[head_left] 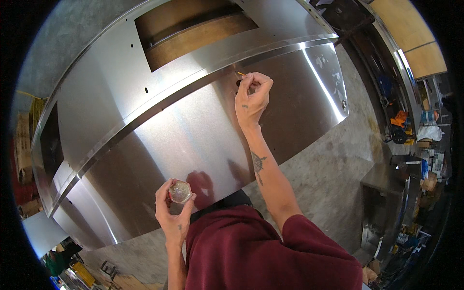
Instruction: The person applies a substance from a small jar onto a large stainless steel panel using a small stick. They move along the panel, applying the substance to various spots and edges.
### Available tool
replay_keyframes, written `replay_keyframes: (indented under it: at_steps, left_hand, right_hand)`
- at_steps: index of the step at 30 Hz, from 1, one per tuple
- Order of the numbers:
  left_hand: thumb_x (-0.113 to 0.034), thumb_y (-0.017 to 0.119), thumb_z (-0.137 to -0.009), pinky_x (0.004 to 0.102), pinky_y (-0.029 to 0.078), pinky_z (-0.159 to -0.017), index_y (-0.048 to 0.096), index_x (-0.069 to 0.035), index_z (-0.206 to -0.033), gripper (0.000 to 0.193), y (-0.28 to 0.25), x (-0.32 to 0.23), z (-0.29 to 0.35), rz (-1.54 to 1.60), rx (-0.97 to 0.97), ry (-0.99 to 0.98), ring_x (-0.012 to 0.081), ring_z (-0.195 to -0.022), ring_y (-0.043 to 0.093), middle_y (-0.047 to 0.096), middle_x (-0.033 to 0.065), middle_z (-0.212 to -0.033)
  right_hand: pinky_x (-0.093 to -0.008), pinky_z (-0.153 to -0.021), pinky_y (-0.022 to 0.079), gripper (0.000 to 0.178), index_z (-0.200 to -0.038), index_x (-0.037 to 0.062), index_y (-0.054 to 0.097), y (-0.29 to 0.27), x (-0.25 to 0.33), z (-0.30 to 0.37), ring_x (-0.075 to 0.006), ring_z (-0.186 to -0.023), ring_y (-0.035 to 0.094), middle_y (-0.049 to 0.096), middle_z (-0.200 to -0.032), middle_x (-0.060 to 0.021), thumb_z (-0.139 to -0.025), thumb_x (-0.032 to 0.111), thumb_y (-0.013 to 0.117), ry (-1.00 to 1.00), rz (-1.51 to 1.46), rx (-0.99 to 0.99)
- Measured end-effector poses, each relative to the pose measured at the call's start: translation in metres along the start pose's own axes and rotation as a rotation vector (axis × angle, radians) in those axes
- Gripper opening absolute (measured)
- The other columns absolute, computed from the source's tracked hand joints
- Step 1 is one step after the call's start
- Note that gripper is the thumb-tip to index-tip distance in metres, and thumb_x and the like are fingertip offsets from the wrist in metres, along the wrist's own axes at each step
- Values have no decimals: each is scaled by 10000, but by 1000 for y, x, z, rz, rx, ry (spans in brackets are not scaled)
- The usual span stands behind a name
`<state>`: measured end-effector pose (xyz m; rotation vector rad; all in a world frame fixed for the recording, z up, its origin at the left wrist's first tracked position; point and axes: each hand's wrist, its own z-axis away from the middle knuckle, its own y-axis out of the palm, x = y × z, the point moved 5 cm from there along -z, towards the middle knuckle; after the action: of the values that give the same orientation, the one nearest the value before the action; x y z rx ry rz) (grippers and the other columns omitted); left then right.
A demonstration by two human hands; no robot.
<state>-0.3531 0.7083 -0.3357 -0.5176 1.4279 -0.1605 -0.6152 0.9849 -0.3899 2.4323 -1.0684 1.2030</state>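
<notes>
Low over the near edge of a large bent sheet-metal piece (188, 125), my left hand (173, 217) grips a small round jar (180, 192). Its top faces up, showing pale, cloudy contents, and a bit of red shows at its side. Farther away, my right hand (253, 99) pinches a thin yellow stick (240, 73) between thumb and fingers. The tip of that stick points at the bend line of the metal, beside a dark hole; whether it touches is too small to tell. Both hands reflect faintly in the shiny surface.
A rectangular cut-out (198, 31) opens in the upper panel, and a raised flange (193, 77) runs across the piece. Concrete floor (314, 164) shows around it. At the right stand a metal cabinet (384, 193) and cluttered shelves (432, 130).
</notes>
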Motion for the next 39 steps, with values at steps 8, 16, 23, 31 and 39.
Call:
replay_keyframes:
  at_steps: [8, 16, 23, 31, 39]
  left_hand:
    - [-23, 919, -946, 416, 569, -1162, 595, -38, -1573, 706, -5, 3, 2, -32, 2, -13, 249, -1354, 674, 660, 132, -1526]
    - [-36, 930, -942, 409, 577, -1148, 597, -26, -1569, 710, -6, 7, 2, -5, -1, -24, 244, -1340, 683, 668, 139, -1516]
    - [-66, 940, -943, 417, 580, -1154, 597, -36, -1573, 718, -7, 5, 4, -39, -2, -7, 248, -1351, 678, 668, 136, -1518]
    - [-59, 937, -941, 418, 581, -1163, 601, -42, -1573, 716, -7, 8, 6, -30, 2, -11, 250, -1358, 675, 667, 133, -1517]
    - [-42, 925, -945, 418, 583, -1162, 600, -33, -1572, 706, -8, 9, 8, -30, 1, -4, 250, -1364, 673, 657, 136, -1527]
  right_hand:
    - [-340, -770, 609, 147, -1167, 24, 546, 6, -6, 6, -167, -868, 689, 661, -1125, -119, -1127, 64, 681, 42, -42, 25]
    - [-338, -768, 604, 146, -1163, 28, 548, 7, -4, 4, -159, -860, 679, 667, -1118, -119, -1134, 79, 682, -16, 0, 35]
    - [-344, -764, 610, 141, -1159, 27, 554, 5, -2, 3, -167, -852, 693, 672, -1087, -115, -1142, 93, 677, -25, 7, 38]
    - [-349, -851, 614, 155, -1172, 27, 566, 5, -3, 5, -173, -927, 719, 704, -1102, -115, -1160, 135, 678, 27, -8, 58]
    - [-350, -777, 623, 158, -1164, 27, 563, 7, -4, 5, -183, -853, 706, 678, -1088, -114, -1145, 125, 686, -1, 36, 50]
